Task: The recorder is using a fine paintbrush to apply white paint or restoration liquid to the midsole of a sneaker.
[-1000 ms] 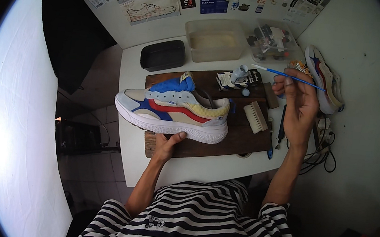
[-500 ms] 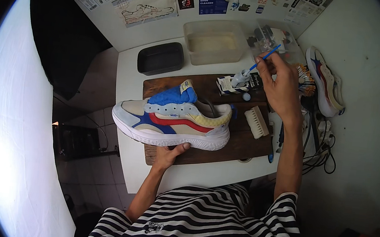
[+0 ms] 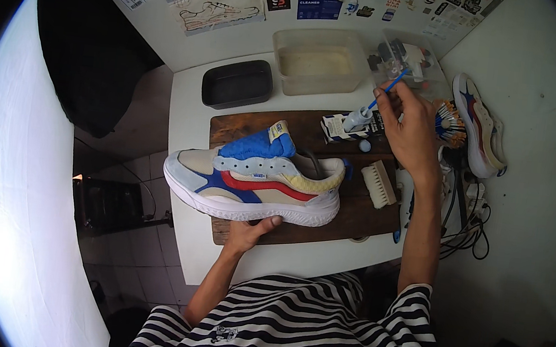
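Note:
My left hand (image 3: 246,234) grips a sneaker (image 3: 249,187) from beneath, its thumb along the white sole and the other fingers hidden. The shoe has beige, pale blue, red and yellow panels, a raised blue tongue and no laces. Between the thumb and fingers of my right hand (image 3: 406,123) is a thin blue brush (image 3: 396,81), whose lower end is in the mouth of a small bottle (image 3: 357,120). That bottle leans on a dark-and-white box (image 3: 338,131), with a round pale cap (image 3: 365,146) beside it. A wooden-backed scrub brush (image 3: 379,185) lies right of the shoe.
Under these is a dark wooden board (image 3: 292,233) on a white table (image 3: 295,260). Behind stand a black tray (image 3: 237,84) and a clear tub (image 3: 319,62). Another sneaker (image 3: 478,126), a bundle of brushes (image 3: 449,124) and black cables (image 3: 472,240) are at the right.
The blue brush has gone slightly lower into the bottle with my right hand. The shoe stays in my left hand. The whole view has shifted a little.

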The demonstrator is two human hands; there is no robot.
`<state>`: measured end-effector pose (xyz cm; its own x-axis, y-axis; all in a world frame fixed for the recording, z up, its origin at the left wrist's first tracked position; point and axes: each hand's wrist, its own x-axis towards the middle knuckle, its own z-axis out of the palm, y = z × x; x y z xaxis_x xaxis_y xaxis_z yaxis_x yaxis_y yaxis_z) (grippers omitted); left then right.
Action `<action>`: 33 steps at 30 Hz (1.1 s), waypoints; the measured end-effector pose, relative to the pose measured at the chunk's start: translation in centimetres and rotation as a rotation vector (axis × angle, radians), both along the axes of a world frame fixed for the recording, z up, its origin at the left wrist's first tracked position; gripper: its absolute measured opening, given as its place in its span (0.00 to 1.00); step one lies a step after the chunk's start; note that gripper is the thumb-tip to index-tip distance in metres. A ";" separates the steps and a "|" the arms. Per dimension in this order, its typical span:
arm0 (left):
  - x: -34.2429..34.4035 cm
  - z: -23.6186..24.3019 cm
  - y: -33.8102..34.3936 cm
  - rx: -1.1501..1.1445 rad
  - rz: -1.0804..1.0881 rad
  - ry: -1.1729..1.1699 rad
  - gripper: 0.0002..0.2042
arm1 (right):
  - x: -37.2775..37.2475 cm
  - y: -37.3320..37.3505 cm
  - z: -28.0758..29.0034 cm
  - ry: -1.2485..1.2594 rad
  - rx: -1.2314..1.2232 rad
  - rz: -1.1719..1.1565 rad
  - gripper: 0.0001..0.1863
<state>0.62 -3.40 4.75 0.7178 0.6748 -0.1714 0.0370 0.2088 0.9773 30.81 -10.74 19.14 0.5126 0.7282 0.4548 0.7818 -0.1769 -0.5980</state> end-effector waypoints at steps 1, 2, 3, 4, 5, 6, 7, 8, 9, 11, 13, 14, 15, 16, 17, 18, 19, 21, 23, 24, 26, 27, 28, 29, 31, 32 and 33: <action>0.1 0.1 0.0 -0.001 -0.001 -0.002 0.17 | 0.1 -0.1 -0.2 -0.002 -0.001 -0.001 0.08; 0.1 0.1 0.0 0.000 -0.011 0.009 0.16 | 0.2 0.0 -0.3 0.005 -0.036 -0.014 0.08; 0.1 0.2 0.1 0.000 -0.021 0.021 0.16 | 0.2 0.0 -0.5 0.013 -0.071 -0.027 0.08; 0.1 0.1 0.1 0.000 -0.022 0.020 0.16 | 0.2 0.0 -0.7 0.012 -0.071 -0.027 0.08; 0.1 0.1 0.0 -0.015 -0.023 0.042 0.19 | 0.3 0.1 -0.9 0.031 -0.068 -0.027 0.08; 0.1 0.1 0.0 -0.030 -0.024 0.063 0.22 | 0.3 0.1 -1.1 0.049 -0.065 -0.027 0.08; 0.1 0.1 0.0 -0.030 -0.026 0.063 0.22 | 0.3 0.1 -1.2 0.049 -0.065 -0.029 0.08; 0.1 0.1 0.0 -0.023 -0.018 0.031 0.19 | 0.3 0.2 -1.4 0.043 -0.053 -0.025 0.08; 0.1 0.0 0.0 -0.015 -0.010 -0.001 0.17 | 0.3 0.2 -1.4 0.036 -0.041 -0.021 0.08; 0.1 -0.1 0.0 -0.017 -0.008 -0.007 0.17 | 0.3 0.1 -1.3 0.038 -0.024 -0.029 0.08; 0.1 -0.1 0.1 -0.020 -0.003 -0.011 0.17 | 0.1 -0.1 -0.9 0.040 -0.007 -0.034 0.08; 0.1 0.0 0.1 -0.019 -0.016 0.003 0.16 | -0.1 -0.4 -0.3 0.016 -0.016 -0.052 0.08; 0.0 0.0 0.1 -0.018 -0.028 0.018 0.16 | -0.2 -0.5 0.0 -0.008 -0.025 -0.069 0.08; 0.0 0.0 0.1 -0.020 -0.028 0.018 0.16 | -0.2 -0.5 0.0 -0.007 -0.026 -0.069 0.08; 0.0 0.0 0.1 -0.033 -0.024 0.047 0.18 | -0.1 -0.5 0.1 0.011 -0.015 -0.071 0.08; 0.0 0.1 0.1 -0.046 -0.020 0.075 0.20 | -0.1 -0.5 0.2 0.029 -0.003 -0.072 0.09; 0.1 0.3 0.1 -0.046 -0.021 0.074 0.20 | -0.1 -0.5 0.2 0.027 -0.003 -0.073 0.09; 0.2 0.5 0.0 -0.043 -0.009 0.070 0.20 | 0.2 -0.6 -0.1 0.028 -0.006 -0.091 0.09; 0.2 0.5 0.1 -0.040 -0.017 0.042 0.18 | 0.3 -0.8 0.1 0.025 0.001 -0.109 0.08; 0.1 0.4 0.1 -0.037 -0.027 0.014 0.16 | 0.2 -0.8 0.2 0.023 0.008 -0.130 0.08; 0.0 0.0 0.2 -0.034 -0.026 0.007 0.16 | 0.2 -0.8 0.4 0.036 0.017 -0.136 0.08; 0.0 -0.1 0.2 -0.031 -0.027 -0.002 0.16 | 0.3 -0.9 0.5 0.047 0.026 -0.144 0.08; 0.1 0.0 0.2 -0.031 -0.030 -0.002 0.16 | 0.4 -1.0 0.5 0.046 0.026 -0.147 0.08; 0.1 0.1 0.2 -0.031 -0.032 0.001 0.16 | 0.5 -1.1 0.5 0.039 0.043 -0.151 0.08; 0.4 0.2 0.1 -0.028 -0.038 0.005 0.15 | 0.8 -1.6 0.5 0.031 0.063 -0.159 0.08; 0.2 0.0 0.2 -0.033 -0.029 -0.004 0.16 | 0.7 -1.5 0.5 0.025 0.065 -0.154 0.08; 0.1 -0.1 0.3 -0.037 -0.020 -0.014 0.16 | 0.5 -1.4 0.5 0.018 0.067 -0.150 0.08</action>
<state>0.72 -3.07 4.61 0.7336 0.6537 -0.1858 0.0277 0.2444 0.9693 31.31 -12.09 19.67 0.6217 0.6115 0.4894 0.7386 -0.2498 -0.6261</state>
